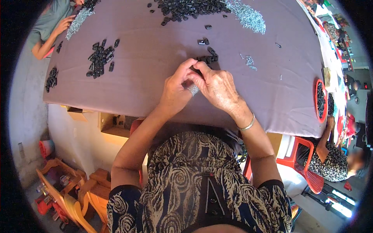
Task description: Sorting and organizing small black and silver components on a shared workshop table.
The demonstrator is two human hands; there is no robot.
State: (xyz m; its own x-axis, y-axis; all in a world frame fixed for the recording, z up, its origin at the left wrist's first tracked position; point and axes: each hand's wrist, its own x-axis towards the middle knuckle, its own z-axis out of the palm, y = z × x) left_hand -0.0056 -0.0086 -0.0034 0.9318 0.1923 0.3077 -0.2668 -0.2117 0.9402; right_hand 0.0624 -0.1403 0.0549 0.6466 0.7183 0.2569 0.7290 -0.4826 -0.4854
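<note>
Over the near middle of the table, my left hand (175,89) and my right hand (220,88) meet at the fingertips. Both are closed in a pinch, and what sits between the fingers is too hidden to name. A greyish wrap (193,89) shows around a digit of my left hand. Just past my fingertips lies a small group of black plastic pieces (210,58), partly covered by my hands. A little farther off are a few more black pieces (203,41). To the right of my right hand is a small scatter of metal springs (250,62).
The brown tablecloth (147,77) carries a large heap of black pieces (190,9), a pile of small silvery parts (248,17) and a left cluster of black pieces (101,58). A red basket (320,101) stands at the right edge. Other people sit at left and right.
</note>
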